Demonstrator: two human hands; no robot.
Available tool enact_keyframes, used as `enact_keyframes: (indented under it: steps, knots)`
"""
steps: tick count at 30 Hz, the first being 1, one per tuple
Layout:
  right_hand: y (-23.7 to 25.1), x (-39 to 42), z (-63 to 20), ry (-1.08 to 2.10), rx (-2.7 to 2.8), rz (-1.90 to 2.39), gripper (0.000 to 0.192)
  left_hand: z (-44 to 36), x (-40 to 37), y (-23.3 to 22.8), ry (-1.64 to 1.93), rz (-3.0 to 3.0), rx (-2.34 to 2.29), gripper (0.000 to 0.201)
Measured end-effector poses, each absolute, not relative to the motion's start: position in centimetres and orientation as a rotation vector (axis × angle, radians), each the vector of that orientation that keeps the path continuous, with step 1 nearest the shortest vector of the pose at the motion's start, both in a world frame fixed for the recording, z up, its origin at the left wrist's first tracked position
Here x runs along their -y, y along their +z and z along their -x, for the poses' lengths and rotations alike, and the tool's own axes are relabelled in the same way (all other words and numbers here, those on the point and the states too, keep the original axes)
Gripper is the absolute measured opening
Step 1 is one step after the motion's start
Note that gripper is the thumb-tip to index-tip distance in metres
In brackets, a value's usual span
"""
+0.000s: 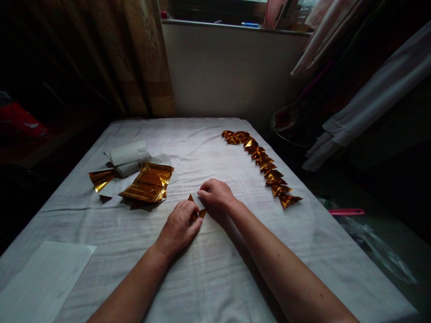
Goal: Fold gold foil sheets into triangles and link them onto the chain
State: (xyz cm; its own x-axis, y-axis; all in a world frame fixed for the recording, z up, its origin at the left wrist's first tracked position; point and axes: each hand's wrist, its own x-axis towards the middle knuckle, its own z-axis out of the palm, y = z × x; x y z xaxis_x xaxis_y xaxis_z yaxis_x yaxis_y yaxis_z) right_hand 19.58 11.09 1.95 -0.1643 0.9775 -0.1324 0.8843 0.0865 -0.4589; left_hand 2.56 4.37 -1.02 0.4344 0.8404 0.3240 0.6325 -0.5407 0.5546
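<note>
Your left hand (181, 222) has its thumb and fingers closed on a small gold piece (202, 213), low down at the cloth-covered table (232, 273), maybe so it won't slip. The piece is right in front of you, and its pointy corners poke out past your fingers. Your right hand (217, 193) is just beside it, with the fingers curled in; I can't tell if they pinch anything. The gold sheets (148, 183) lie in a pile near your left hand, probably so they are easy to reach. The folded gold shapes (275, 176) sit in a bent line near the right edge, which seems to leave the middle for your hands.
</note>
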Motion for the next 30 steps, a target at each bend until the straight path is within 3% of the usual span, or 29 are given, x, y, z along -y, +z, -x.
enact_keyframes:
  steps: [8,13,22,30]
  knots:
    - [1.9,-11.4,-19.5,0.634,2.223,1.875,0.026,-2.1,-4.7,-2.0,0.941,-2.403,-1.214,0.025]
    - [2.5,-11.7,-19.0,0.533,2.304,1.915,0.03,-1.9,-4.8,-2.6,0.931,-2.4,-1.233,0.026]
    - [3.3,-12.2,-18.6,0.501,2.412,1.885,0.019,-1.9,-4.9,-2.4,0.892,-2.372,-1.197,0.032]
    - [1.1,-10.0,-19.3,0.42,2.261,1.756,0.012,-1.1,-5.2,-1.7,0.859,-2.426,-1.168,0.034]
